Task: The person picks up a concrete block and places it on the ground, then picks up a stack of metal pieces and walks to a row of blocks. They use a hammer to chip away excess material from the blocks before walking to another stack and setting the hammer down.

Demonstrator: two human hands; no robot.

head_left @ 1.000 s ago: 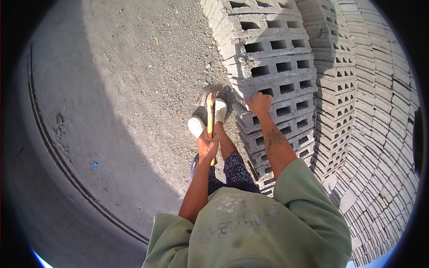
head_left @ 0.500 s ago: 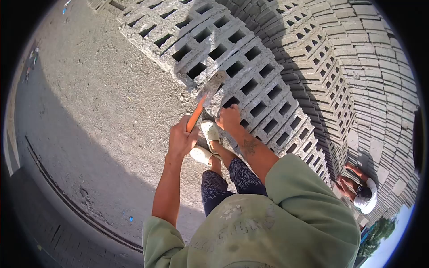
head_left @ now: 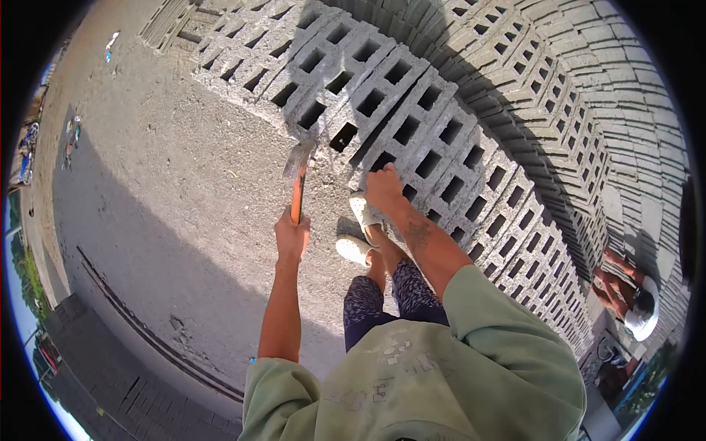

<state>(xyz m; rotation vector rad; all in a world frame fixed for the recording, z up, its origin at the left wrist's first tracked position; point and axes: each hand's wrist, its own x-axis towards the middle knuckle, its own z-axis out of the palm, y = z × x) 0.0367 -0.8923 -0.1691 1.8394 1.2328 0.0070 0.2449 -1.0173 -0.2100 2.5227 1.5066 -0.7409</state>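
My left hand is closed around the orange handle of a flat-bladed tool. Its grey-crusted blade points away from me over the ground, close to the near ends of the blocks. My right hand grips the near end of a hollow concrete block, its fingertips at the nearest hole and partly hidden. This block stands in a long row of similar blocks, holes facing up. A dark narrow gap separates it from the neighbouring block on its left.
Stacked grey blocks rise beyond the row on the right. Another person bends down at the far right. Rough sandy ground stretches leftward, with bits of litter. My pale clogs stand close to the row.
The tool has moved left, off the tops of the blocks and over the ground. A gap has opened left of the block at my right hand. My view has shifted.
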